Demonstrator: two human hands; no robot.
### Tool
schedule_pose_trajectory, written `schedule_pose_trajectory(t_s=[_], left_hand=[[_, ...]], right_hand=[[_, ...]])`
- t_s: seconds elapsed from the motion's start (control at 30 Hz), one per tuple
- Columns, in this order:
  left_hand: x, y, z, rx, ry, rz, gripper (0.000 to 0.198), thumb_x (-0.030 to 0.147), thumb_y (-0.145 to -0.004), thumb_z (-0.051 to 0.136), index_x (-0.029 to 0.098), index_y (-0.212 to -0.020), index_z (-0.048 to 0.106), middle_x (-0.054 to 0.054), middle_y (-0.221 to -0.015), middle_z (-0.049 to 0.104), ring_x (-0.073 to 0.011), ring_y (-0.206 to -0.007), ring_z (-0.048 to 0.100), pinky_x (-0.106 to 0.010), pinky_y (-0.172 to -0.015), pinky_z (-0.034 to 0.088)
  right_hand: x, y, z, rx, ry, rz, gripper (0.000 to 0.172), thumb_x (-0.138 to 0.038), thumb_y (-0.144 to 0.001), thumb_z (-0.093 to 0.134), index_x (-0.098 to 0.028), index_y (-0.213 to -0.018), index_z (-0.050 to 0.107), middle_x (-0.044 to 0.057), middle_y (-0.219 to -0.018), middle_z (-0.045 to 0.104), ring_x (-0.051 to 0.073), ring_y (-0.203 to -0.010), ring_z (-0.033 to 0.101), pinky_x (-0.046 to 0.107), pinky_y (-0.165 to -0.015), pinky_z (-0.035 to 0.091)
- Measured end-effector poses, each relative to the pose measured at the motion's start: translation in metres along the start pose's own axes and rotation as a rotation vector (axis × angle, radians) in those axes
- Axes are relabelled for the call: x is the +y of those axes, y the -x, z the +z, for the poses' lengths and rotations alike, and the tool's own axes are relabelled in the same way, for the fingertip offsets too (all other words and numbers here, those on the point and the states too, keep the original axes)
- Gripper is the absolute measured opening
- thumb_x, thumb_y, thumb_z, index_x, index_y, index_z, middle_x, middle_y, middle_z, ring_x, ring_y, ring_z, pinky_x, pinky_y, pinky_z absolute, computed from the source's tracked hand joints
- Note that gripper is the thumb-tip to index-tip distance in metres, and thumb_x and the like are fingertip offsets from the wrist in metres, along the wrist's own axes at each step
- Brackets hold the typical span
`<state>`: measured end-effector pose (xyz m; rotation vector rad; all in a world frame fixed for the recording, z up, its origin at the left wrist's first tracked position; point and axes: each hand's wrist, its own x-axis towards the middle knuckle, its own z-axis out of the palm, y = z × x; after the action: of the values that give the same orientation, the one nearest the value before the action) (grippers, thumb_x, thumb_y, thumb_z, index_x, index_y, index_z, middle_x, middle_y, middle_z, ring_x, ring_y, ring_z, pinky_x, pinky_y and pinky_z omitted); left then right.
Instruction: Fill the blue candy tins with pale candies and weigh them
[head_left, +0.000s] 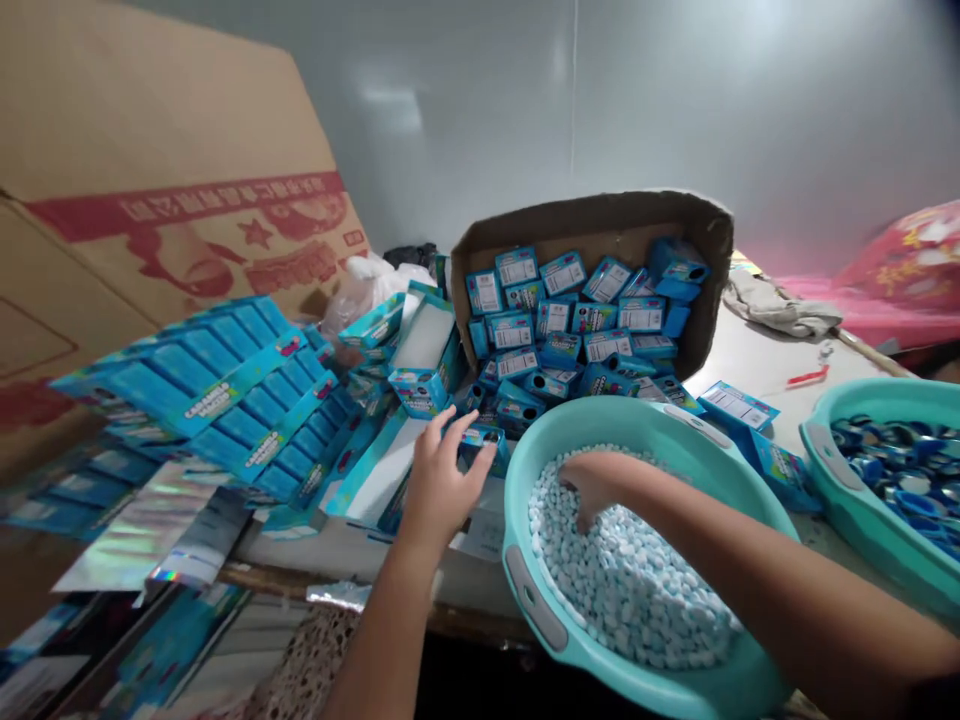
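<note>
My left hand [448, 470] reaches over the table's front part with its fingers spread, beside a small blue box [482, 440] at its fingertips. Nothing shows in its grasp. My right hand [592, 485] is down in a teal basin [525, 470] of small white and pale blue candies [645, 580]; its fingers are partly buried, so what they hold is hidden. Behind the basin, a brown carton [592, 215] lies tilted toward me, with many small blue boxes [641, 315] in it. An open blue display box [424, 350] stands left of the carton.
Stacked blue display boxes [232, 390] lean at the left before a large cardboard box [172, 120]. A second teal basin [840, 470] with blue pieces stands at the right. Silvery film [135, 530] lies front left. A grey cloth [780, 305] and red item [808, 377] lie back right.
</note>
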<state>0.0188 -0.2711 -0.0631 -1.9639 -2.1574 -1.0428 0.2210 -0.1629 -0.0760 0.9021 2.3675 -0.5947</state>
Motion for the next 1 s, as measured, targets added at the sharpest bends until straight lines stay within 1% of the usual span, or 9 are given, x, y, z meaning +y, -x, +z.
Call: schedule_pose_trajectory(t_s=[0.07,0.13,0.27,0.37,0.5,0.57,0.67,0.83,1.0], left_hand=[[-0.003,-0.016,0.012,-0.205,0.019,-0.101,0.050,0.055,-0.085,0.057,0.026,-0.126,0.057,-0.013,-0.141,0.042,-0.0334,-0.130,0.045,-0.051,-0.106,0.041],[-0.009,-0.021,0.024,-0.290,0.058,-0.148,0.051,0.056,-0.083,0.058,0.025,-0.123,0.057,-0.013,-0.139,0.039,-0.0324,-0.124,0.051,-0.048,-0.100,0.046],[-0.007,-0.017,0.030,-0.184,0.075,-0.129,0.039,0.047,-0.082,0.061,0.022,-0.111,0.061,-0.010,-0.122,0.044,-0.0267,-0.108,0.059,-0.042,-0.096,0.049],[0.010,-0.019,0.002,-0.088,0.035,-0.045,0.034,0.044,-0.080,0.064,0.025,-0.108,0.064,-0.008,-0.119,0.048,-0.0248,-0.101,0.061,-0.040,-0.092,0.052],[0.026,-0.036,-0.060,0.236,-0.033,0.107,0.037,0.044,-0.079,0.066,0.027,-0.112,0.064,-0.006,-0.120,0.052,-0.0262,-0.114,0.056,-0.040,-0.104,0.045],[0.023,-0.049,-0.085,0.362,-0.094,0.156,0.039,0.044,-0.079,0.067,0.025,-0.114,0.064,-0.007,-0.121,0.052,-0.0267,-0.117,0.055,-0.041,-0.108,0.042],[0.002,-0.070,-0.103,0.416,-0.158,0.155,0.042,0.046,-0.079,0.067,0.024,-0.114,0.064,-0.008,-0.119,0.053,-0.0270,-0.117,0.055,-0.042,-0.108,0.043],[-0.041,-0.086,-0.091,0.323,-0.138,0.074,0.044,0.050,-0.074,0.069,0.023,-0.108,0.068,-0.007,-0.112,0.059,-0.0258,-0.107,0.060,-0.042,-0.105,0.045],[-0.061,-0.084,-0.065,0.257,-0.067,0.057,0.045,0.053,-0.075,0.068,0.022,-0.108,0.068,-0.005,-0.111,0.062,-0.0234,-0.106,0.062,-0.036,-0.101,0.046]], right_hand=[[0.003,-0.003,0.001,-0.017,-0.036,0.007,0.073,-0.043,-0.047,0.088,-0.012,-0.111,0.070,0.011,-0.101,0.070,0.031,-0.087,0.065,0.033,-0.073,0.048],[0.009,-0.006,0.003,-0.029,-0.077,0.008,0.073,-0.045,-0.045,0.088,-0.014,-0.109,0.070,0.009,-0.099,0.070,0.030,-0.086,0.065,0.032,-0.072,0.048],[0.022,-0.013,0.007,-0.036,-0.147,0.019,0.079,-0.049,-0.039,0.088,-0.019,-0.109,0.066,0.007,-0.099,0.068,0.032,-0.090,0.064,0.032,-0.070,0.047],[0.027,-0.017,0.008,-0.065,-0.177,0.025,0.082,-0.049,-0.035,0.087,-0.021,-0.108,0.065,0.006,-0.097,0.067,0.032,-0.089,0.065,0.032,-0.068,0.048],[0.030,-0.020,0.008,-0.102,-0.253,0.030,0.084,-0.047,-0.034,0.088,-0.023,-0.111,0.061,0.003,-0.090,0.066,0.029,-0.079,0.067,0.031,-0.064,0.050],[0.031,-0.021,0.008,-0.137,-0.316,0.031,0.085,-0.044,-0.033,0.088,-0.024,-0.111,0.059,0.001,-0.087,0.065,0.027,-0.073,0.067,0.030,-0.060,0.050],[0.033,-0.022,0.009,-0.147,-0.379,0.039,0.082,-0.042,-0.032,0.089,-0.023,-0.106,0.058,0.000,-0.082,0.063,0.026,-0.068,0.067,0.029,-0.055,0.050],[0.037,-0.028,0.012,-0.155,-0.422,0.032,0.076,-0.041,-0.029,0.089,-0.024,-0.096,0.058,-0.001,-0.078,0.063,0.028,-0.069,0.069,0.030,-0.053,0.051],[0.041,-0.031,0.013,-0.150,-0.428,0.001,0.075,-0.043,-0.029,0.088,-0.027,-0.095,0.058,-0.002,-0.083,0.065,0.030,-0.072,0.071,0.029,-0.051,0.052]])
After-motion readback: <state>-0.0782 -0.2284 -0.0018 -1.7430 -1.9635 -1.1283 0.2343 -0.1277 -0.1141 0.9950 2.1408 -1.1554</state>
